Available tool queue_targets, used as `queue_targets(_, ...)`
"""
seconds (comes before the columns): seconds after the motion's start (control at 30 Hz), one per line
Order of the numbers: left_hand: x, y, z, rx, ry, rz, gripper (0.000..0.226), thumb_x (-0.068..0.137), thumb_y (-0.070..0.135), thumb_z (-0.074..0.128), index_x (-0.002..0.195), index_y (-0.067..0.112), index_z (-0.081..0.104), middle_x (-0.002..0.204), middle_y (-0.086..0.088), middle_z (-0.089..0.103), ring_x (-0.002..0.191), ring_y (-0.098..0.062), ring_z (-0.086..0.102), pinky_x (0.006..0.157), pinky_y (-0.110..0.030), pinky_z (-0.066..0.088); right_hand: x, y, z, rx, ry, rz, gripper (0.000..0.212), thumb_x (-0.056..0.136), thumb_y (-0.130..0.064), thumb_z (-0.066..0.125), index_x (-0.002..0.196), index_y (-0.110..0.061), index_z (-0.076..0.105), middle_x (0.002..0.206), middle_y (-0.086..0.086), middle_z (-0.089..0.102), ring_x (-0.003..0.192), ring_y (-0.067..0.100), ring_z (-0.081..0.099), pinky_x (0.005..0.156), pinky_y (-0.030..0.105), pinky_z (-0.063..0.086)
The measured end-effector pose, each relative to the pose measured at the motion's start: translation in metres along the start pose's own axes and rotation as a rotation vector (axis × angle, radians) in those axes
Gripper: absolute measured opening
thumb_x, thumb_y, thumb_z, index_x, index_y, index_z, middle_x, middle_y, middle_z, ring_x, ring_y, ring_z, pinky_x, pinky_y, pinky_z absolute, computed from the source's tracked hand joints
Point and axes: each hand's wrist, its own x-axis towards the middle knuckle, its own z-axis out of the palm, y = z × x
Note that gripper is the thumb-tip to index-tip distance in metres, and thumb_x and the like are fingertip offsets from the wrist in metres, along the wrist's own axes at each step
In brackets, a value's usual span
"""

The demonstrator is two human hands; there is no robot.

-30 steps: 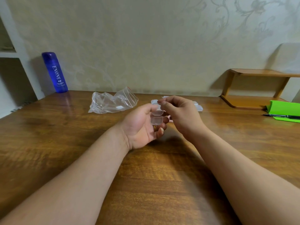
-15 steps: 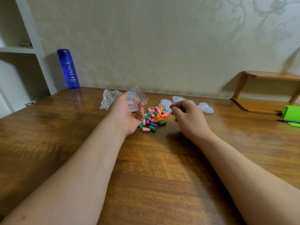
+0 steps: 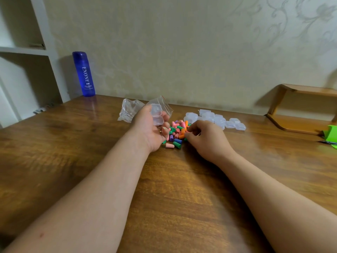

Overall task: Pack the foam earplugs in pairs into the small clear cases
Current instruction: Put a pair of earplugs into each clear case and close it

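Observation:
A heap of colourful foam earplugs (image 3: 176, 132) lies on the wooden table (image 3: 173, 189) between my hands. My left hand (image 3: 150, 131) holds an open small clear case (image 3: 156, 115), its lid flipped up, just left of the heap. My right hand (image 3: 206, 138) is at the heap's right side with its fingers curled down onto the earplugs; whether they pinch one is hidden. A cluster of several closed clear cases (image 3: 215, 118) sits behind my right hand.
An empty clear zip bag (image 3: 130, 111) lies behind my left hand. A blue bottle (image 3: 83, 73) stands at the back left by white shelves (image 3: 21, 50). A wooden stand (image 3: 300, 106), a green object (image 3: 331, 135) and a pen (image 3: 327, 142) are at the right.
My hands have parted: the left carried the open case leftward, uncovering the earplug heap. My right hand dropped down to the heap's right side.

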Motion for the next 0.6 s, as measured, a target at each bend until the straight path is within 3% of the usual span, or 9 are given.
queue_targets(0.27, -0.001, -0.003, 0.002, 0.048, -0.035, -0.032, 0.041, 0.109, 0.042, 0.044, 0.103, 0.010, 0.070, 0.077, -0.004, 0.064, 0.061, -0.012, 0.051, 0.046, -0.020, 0.040, 0.001, -0.005, 0.003, -0.025, -0.016, 0.013, 0.016, 0.101, -0.032, 0.070, 0.111, -0.022, 0.078, 0.100, -0.007, 0.072, 0.086, 0.007, 0.065, 0.079, 0.033, 0.061)
queue_targets(0.37, -0.002, -0.004, 0.003, 0.075, -0.042, -0.016, 0.037, 0.108, 0.036, 0.046, 0.106, 0.009, 0.071, 0.083, -0.006, 0.063, 0.061, -0.013, 0.051, 0.044, -0.020, 0.041, 0.000, -0.003, 0.002, 0.055, -0.012, 0.038, 0.011, 0.102, -0.030, 0.069, 0.107, -0.023, 0.076, 0.096, -0.010, 0.072, 0.086, 0.006, 0.066, 0.072, 0.026, 0.055)
queue_targets(0.5, -0.003, -0.011, 0.009, 0.123, -0.070, -0.002, 0.036, 0.107, 0.032, 0.051, 0.122, 0.007, 0.072, 0.091, -0.010, 0.063, 0.064, -0.015, 0.052, 0.044, -0.022, 0.044, -0.002, -0.006, -0.008, 0.298, 0.143, 0.057, 0.008, 0.101, -0.028, 0.070, 0.098, -0.022, 0.076, 0.090, -0.009, 0.073, 0.083, 0.003, 0.065, 0.068, 0.020, 0.045)
queue_targets(0.6, -0.004, -0.020, 0.015, 0.168, -0.148, 0.016, 0.037, 0.109, 0.038, 0.049, 0.117, 0.009, 0.070, 0.087, -0.009, 0.066, 0.064, -0.016, 0.056, 0.046, -0.023, 0.048, -0.005, -0.018, -0.015, 0.434, 0.246, 0.002, 0.009, 0.098, -0.025, 0.072, 0.092, -0.019, 0.075, 0.082, -0.006, 0.073, 0.076, 0.007, 0.064, 0.068, 0.027, 0.048)
